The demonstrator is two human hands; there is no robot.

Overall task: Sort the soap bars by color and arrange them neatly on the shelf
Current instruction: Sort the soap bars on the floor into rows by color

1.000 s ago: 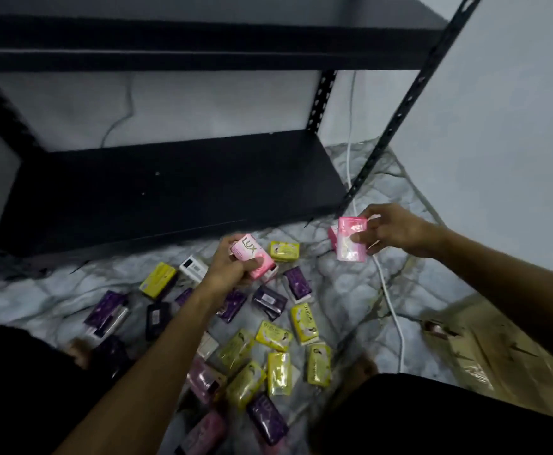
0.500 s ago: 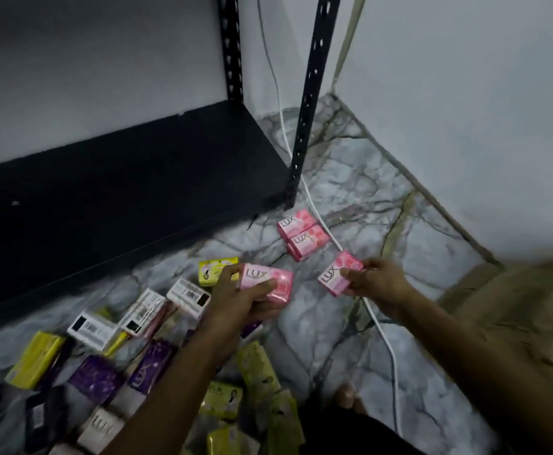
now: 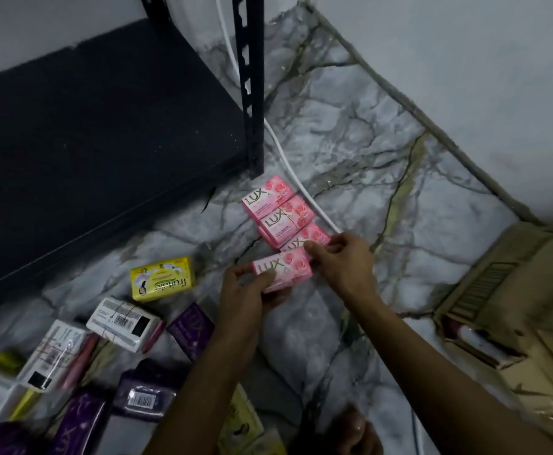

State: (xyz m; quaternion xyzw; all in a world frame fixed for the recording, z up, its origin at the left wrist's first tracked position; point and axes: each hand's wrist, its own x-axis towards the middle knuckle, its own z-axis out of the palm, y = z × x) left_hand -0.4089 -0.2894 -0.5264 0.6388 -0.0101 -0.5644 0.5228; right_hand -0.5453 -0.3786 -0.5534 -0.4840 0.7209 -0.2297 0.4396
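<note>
Sorting step, pink group: left hand grips a pink Lux bar by its near-left end, fingers curled under and thumb on top, carried just above the marble floor. Right hand has curled fingertips on a third pink Lux bar at the end of the pink row; looks like a pinch, but the hand hides most of the contact, so it may only be a nudge. Two more pink Lux bars lie side by side touching in that row, on the floor just beside the black shelf post and the white cable. Black shelf board carries no soap in view. Unsorted pile on the floor to the left: yellow Fruitale bar, white-backed bars, purple Lux bars. Cardboard box at right. Next move, likely: set the held bar down flush against the third bar, same orientation, then go for the remaining colours; shelf loading not yet begun. Needs the right hand clear of the row end first.
</note>
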